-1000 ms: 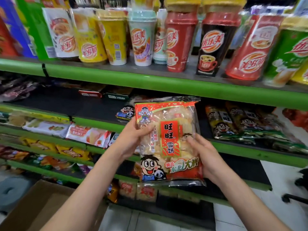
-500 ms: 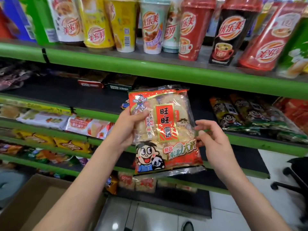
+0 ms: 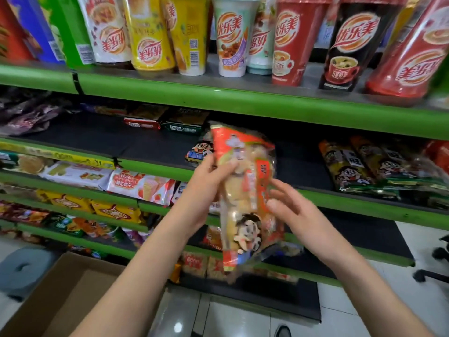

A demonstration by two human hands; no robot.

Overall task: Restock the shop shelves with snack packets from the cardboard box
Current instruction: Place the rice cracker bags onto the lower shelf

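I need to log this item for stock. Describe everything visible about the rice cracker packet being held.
The rice cracker packet is a clear, glossy plastic bag with red printed panels, a cartoon child's face near its lower end and pale round crackers showing through. It looks full and sealed. It is held up in the air in front of the black-lined middle shelf, standing on end and turned partly edge-on to the camera, blurred by motion. The left hand grips its upper left edge; the right hand, fingers spread, is at its right side.
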